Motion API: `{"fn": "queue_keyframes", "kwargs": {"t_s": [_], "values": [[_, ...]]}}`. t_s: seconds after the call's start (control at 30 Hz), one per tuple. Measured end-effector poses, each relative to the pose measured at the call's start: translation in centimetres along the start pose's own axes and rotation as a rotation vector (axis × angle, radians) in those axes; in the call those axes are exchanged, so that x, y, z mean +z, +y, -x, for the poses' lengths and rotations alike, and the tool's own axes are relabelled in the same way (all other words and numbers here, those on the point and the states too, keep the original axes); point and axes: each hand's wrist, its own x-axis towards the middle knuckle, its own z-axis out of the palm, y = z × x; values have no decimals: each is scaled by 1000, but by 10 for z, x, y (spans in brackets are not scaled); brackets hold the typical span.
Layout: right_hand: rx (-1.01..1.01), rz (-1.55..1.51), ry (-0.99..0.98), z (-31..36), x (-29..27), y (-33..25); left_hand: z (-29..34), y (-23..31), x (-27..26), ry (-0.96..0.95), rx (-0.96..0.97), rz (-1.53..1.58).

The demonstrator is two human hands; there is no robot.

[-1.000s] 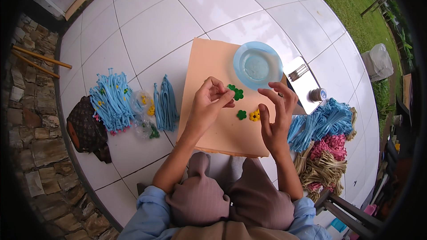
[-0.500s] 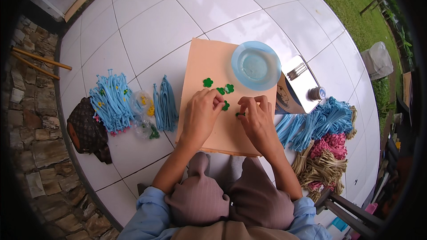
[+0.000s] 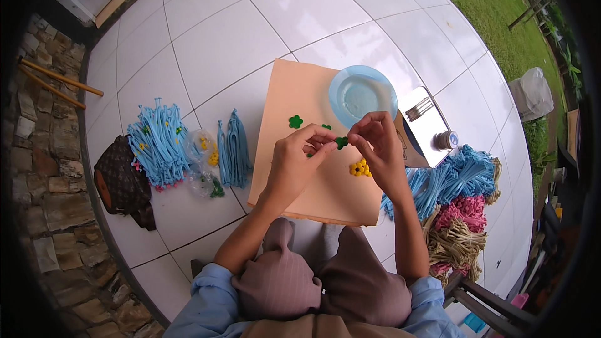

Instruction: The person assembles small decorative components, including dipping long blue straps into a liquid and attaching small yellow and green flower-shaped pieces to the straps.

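Over the board, a small green flower-shaped piece (image 3: 340, 143) is raised between my two hands. My left hand (image 3: 299, 161) pinches it from the left between thumb and forefinger. From the right, the closed fingertips of my right hand (image 3: 380, 150) meet its edge. Another green flower (image 3: 295, 121) lies flat on the peach-coloured board (image 3: 300, 84). More green pieces show only in part behind my left fingers. Yellow flowers (image 3: 359, 168), one with a dark centre, lie together beneath my right hand, which partly covers them.
A light blue plate (image 3: 338, 84) sits at the board's far right, beside a tin (image 3: 432, 131) with a small round jar (image 3: 446, 140). Blue strap bundles (image 3: 469, 172), pink and beige ones lie right. Left are blue straps (image 3: 159, 144), a plastic bag (image 3: 203, 159) and a brown bag (image 3: 122, 175).
My hands have come together, and the right one has risen off the board. A green flower is now lifted between them. The yellow flowers, hidden before, now show.
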Motion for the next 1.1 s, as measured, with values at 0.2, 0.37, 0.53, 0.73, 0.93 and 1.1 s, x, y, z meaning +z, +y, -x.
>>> {"fn": "queue_keyframes", "kwargs": {"t_s": [0.2, 0.37, 0.53, 0.73, 0.93, 1.1], "values": [[-306, 972, 21, -19, -7, 13, -3, -9, -10, 132, -59, 106], [-412, 1070, 58, -22, -3, 26, -4, -9, -8, 142, -54, 87], [-414, 1118, 44, -20, -4, 24, -5, -11, -6, 138, -65, 109], [-424, 921, 130, 13, 5, -12, -6, -5, -7, 141, -109, 195], [-504, 992, 92, 23, 9, -14, -6, -5, -5, 115, -143, 260], [-515, 1022, 93, 23, 7, -14, -6, -3, -5, 119, -119, 267]]}}
